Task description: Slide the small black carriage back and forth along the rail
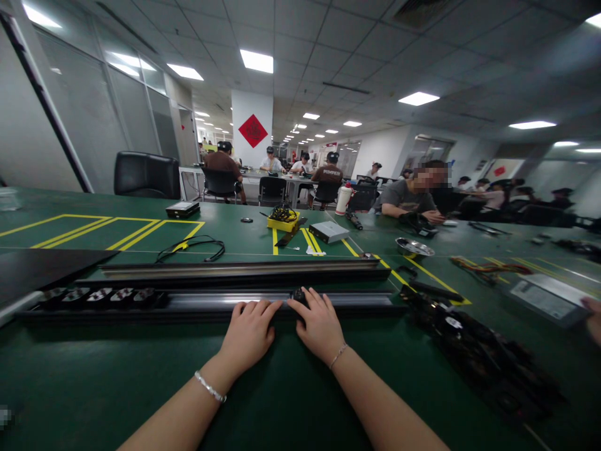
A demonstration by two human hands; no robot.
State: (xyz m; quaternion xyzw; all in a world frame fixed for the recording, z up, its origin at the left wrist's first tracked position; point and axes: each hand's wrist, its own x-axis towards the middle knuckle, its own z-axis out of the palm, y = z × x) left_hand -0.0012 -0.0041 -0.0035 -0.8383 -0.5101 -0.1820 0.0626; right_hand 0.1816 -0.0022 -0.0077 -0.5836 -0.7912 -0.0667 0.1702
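A long black channel with a shiny metal inside lies across the table before me. Several socket-like modules with pale faces sit in a row in its left end. My left hand bends its fingers over the channel's near wall, thumb low at the front. Close beside it, my right hand has its fingers at a small round black part in the channel; the fingers partly cover it. A second long channel lies parallel just behind.
Behind the channels are a black cable, a yellow box of wires, a grey metal box and a steel bowl. To the right lie dark blurred parts and a power supply. A person sits across the table.
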